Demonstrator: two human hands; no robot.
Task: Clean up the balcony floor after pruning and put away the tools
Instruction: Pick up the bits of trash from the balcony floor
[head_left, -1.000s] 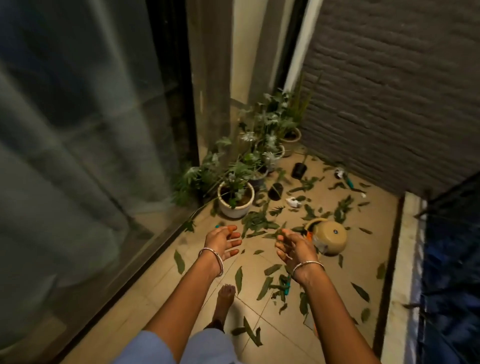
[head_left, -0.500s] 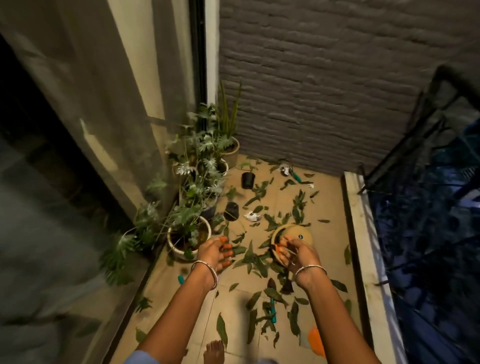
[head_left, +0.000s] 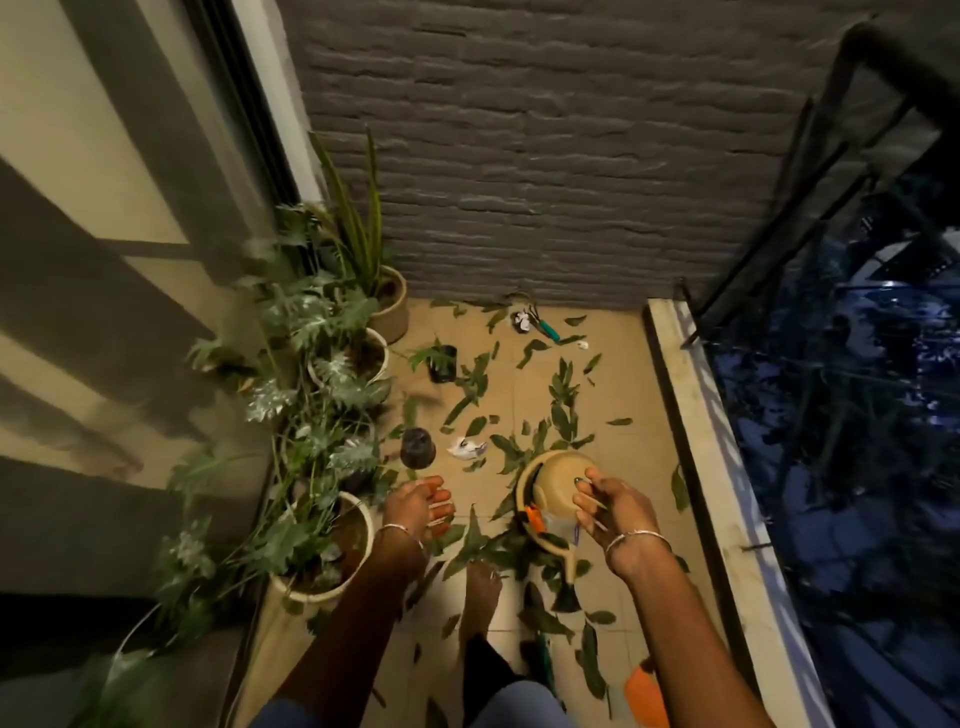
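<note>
- Stepping in since the earlier frame, the person now has a bare foot (head_left: 480, 587) among the leaves (head_left: 563, 415), and both hands are closer to the floor (head_left: 613, 374).
- Left hand (head_left: 421, 501) is palm-up, fingers relaxed, holding nothing. Right hand (head_left: 608, 506) is curled and pinches what looks like a thin stem (head_left: 597, 503), over the tipped tan pot (head_left: 556, 470) mid-floor.
- Leaves spread to the far wall edge, where a green-handled tool (head_left: 548, 328) lies.
- Best to scoop the near heap first with both hands, minding the foot and pot.

Silver bangles (head_left: 399, 529), blue-grey trousers (head_left: 519, 701).
</note>
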